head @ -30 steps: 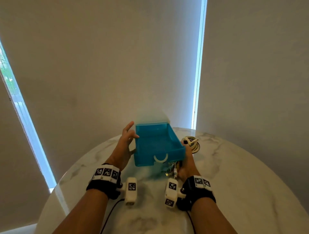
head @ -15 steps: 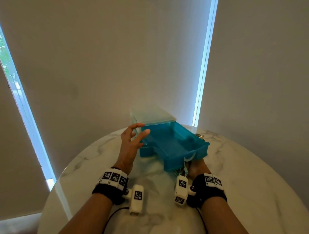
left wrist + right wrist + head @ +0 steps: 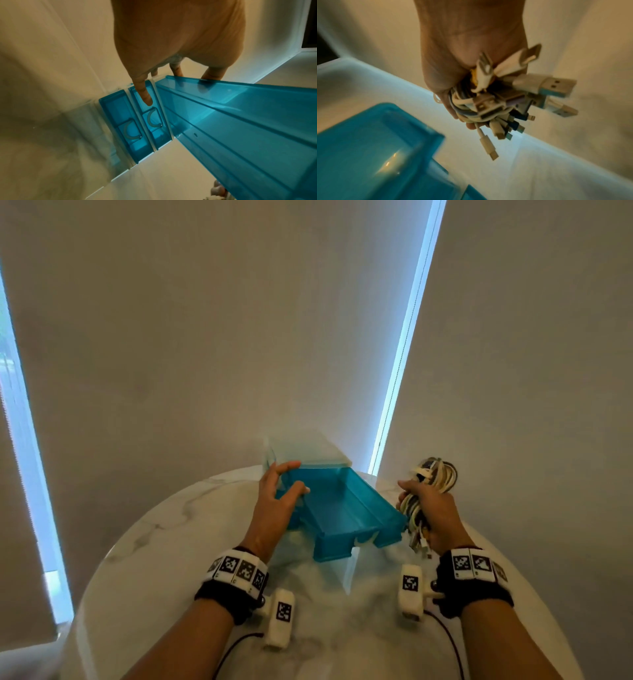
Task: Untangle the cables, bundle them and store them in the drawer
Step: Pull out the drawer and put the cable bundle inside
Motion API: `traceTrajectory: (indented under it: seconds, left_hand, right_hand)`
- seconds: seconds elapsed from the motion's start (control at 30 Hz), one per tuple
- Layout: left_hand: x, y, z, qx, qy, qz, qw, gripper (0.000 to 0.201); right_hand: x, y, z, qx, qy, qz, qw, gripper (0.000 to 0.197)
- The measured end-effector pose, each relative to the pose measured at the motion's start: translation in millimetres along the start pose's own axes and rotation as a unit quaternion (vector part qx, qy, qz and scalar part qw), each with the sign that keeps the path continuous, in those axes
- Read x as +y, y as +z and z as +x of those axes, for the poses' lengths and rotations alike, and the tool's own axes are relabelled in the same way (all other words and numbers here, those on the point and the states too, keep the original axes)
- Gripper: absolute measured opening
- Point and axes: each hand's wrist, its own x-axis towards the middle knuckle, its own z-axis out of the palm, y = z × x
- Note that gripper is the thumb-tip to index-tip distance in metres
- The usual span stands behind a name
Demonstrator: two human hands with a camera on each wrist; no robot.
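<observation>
A blue drawer [image 3: 346, 508] stands pulled out of a translucent cabinet [image 3: 305, 450] on the round marble table [image 3: 164, 542]. My left hand [image 3: 291, 477] rests with spread fingers on the cabinet front and the drawer's left rim. In the left wrist view one finger [image 3: 145, 94] lies on a closed lower drawer front [image 3: 120, 121], and others reach over the open drawer's wall [image 3: 240, 121]. My right hand [image 3: 411, 498] grips a bundle of white and coloured cables [image 3: 438, 477] in the air just right of the drawer. Plug ends [image 3: 496, 105] stick out below the fist, above the drawer corner [image 3: 368, 148].
The table ends close behind the cabinet, against pale blinds [image 3: 205, 337] with bright window slits [image 3: 400, 371]. Bare marble lies in front of the drawer and to its right [image 3: 513, 542]. Thin black wires [image 3: 448, 642] run from my wrist cameras toward me.
My right hand has come out from below the drawer front and lifted the cable bundle to the drawer's right. The left hand has settled on the drawer's left rim.
</observation>
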Motion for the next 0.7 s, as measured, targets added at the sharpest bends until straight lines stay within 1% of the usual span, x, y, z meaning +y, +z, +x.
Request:
traceTrajectory:
  seconds: [0.1, 0.17, 0.2, 0.3, 0.37, 0.4, 0.43, 0.47, 0.53, 0.57, 0.6, 0.67, 0.7]
  left_hand:
    - [0, 0, 0, -0.004, -0.007, -0.011, 1.000, 0.051]
    - [-3, -1, 2, -0.004, -0.001, -0.004, 1.000, 0.056]
    - [-5, -2, 2, -0.007, -0.001, 0.001, 1.000, 0.060]
    - [-5, -1, 1, -0.001, -0.011, 0.022, 1.000, 0.066]
    - [-2, 1, -1, 0.009, -0.010, 0.044, 0.999, 0.063]
    - [1, 0, -3, 0.012, -0.011, 0.050, 0.999, 0.060]
    - [3, 0, -3, 0.015, -0.015, 0.050, 0.999, 0.055]
    - [5, 0, -4, 0.018, -0.018, 0.044, 0.999, 0.050]
    - [6, -1, -4, 0.024, -0.013, 0.033, 0.999, 0.045]
    - [7, -1, -4, 0.026, -0.010, 0.030, 0.999, 0.046]
    - [8, -1, -4, 0.027, -0.012, 0.025, 0.999, 0.047]
    - [9, 0, -4, 0.028, -0.018, 0.011, 0.999, 0.047]
    - [11, 1, -5, 0.030, -0.023, 0.006, 0.999, 0.046]
  right_hand:
    - [-44, 9, -6, 0.007, -0.082, -0.094, 0.992, 0.020]
    - [-72, 23, -15, 0.008, -0.140, -0.116, 0.983, 0.026]
    - [-83, 33, -21, 0.002, -0.166, -0.115, 0.979, 0.026]
    - [-105, 71, -40, -0.051, -0.209, -0.107, 0.971, 0.016]
    - [-105, 96, -44, -0.107, -0.210, -0.179, 0.955, 0.017]
    - [-101, 107, -42, -0.131, -0.205, -0.250, 0.937, 0.020]
    - [-96, 116, -38, -0.146, -0.199, -0.336, 0.909, 0.024]
    - [-91, 122, -34, -0.154, -0.193, -0.427, 0.870, 0.028]
    - [-82, 131, -28, -0.161, -0.187, -0.579, 0.777, 0.032]
    - [-79, 133, -27, -0.163, -0.181, -0.631, 0.737, 0.035]
    - [-76, 134, -26, -0.166, -0.170, -0.669, 0.704, 0.036]
    - [-72, 132, -25, -0.170, -0.150, -0.724, 0.651, 0.035]
    - [-71, 131, -25, -0.173, -0.145, -0.744, 0.629, 0.034]
